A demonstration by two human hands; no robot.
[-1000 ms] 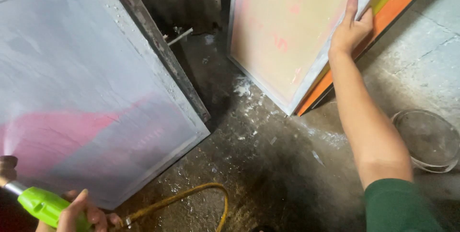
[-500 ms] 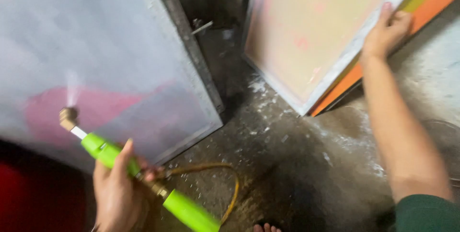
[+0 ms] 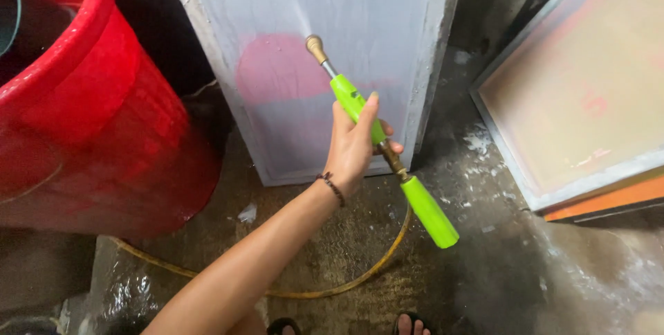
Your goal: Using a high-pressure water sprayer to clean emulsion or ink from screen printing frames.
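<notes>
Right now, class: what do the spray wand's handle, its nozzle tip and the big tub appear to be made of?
Spray wand handle: smooth, bright green, probably moulded plastic. Nozzle tip: yellowish metal sheen, likely brass. Tub: glossy red with soft highlights and a rolled rim, apparently plastic. The left hand grips the wand.

The red tub is cut off by the top and left edges, so its full rim and what it holds cannot be told. The grey screen behind the spray wand runs out past the top edge. The second framed screen, right of the wand, is cut by the right and top edges. The left hand hides part of the wand's green grip. The yellow hose disappears under the forearm. Only the tips of two sandals show at the bottom edge. The right hand is out of view.
</notes>
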